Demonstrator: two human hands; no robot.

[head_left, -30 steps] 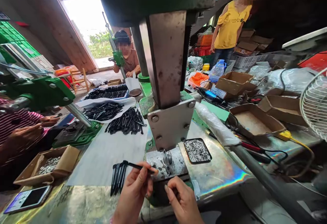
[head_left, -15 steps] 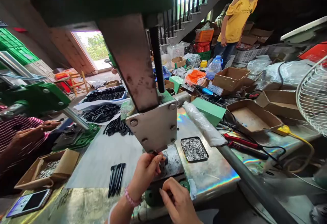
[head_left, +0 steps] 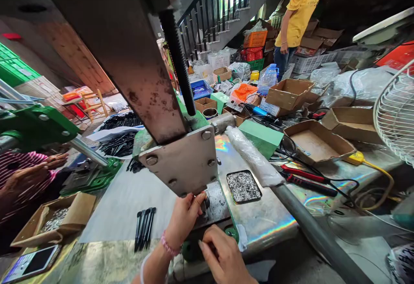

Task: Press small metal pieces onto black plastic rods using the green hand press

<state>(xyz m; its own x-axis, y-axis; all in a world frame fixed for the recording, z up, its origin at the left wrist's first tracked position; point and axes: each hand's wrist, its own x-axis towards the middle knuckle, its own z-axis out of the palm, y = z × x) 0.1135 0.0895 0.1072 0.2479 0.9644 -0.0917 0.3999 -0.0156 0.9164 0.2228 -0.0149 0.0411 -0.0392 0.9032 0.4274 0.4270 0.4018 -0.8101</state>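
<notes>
My left hand (head_left: 185, 216), with a pink band at the wrist, is pinched closed under the plate of the green hand press (head_left: 181, 163), at its metal work surface (head_left: 220, 204). What lies between its fingertips is too small and covered to make out. Lower and to the right, my right hand (head_left: 224, 254) is curled in front of the press base, its fingertips turned out of sight. Several black plastic sticks (head_left: 144, 228) lie side by side on white paper (head_left: 106, 206) left of my hands. A shallow black tray (head_left: 243, 186) of small silvery metal pieces sits to the right.
A thick grey bar (head_left: 323, 232) slants across the right side. Red-handled pliers (head_left: 304, 174), open cardboard boxes (head_left: 318, 141) and a fan (head_left: 396, 115) stand beyond. At left are a phone (head_left: 37, 261), a box of metal parts (head_left: 54, 219) and a co-worker's hands (head_left: 29, 176).
The view has shifted, so the press column looks larger and leans further left. Both my hands keep nearly the same pose at the press. The co-worker's hands at left have moved slightly.
</notes>
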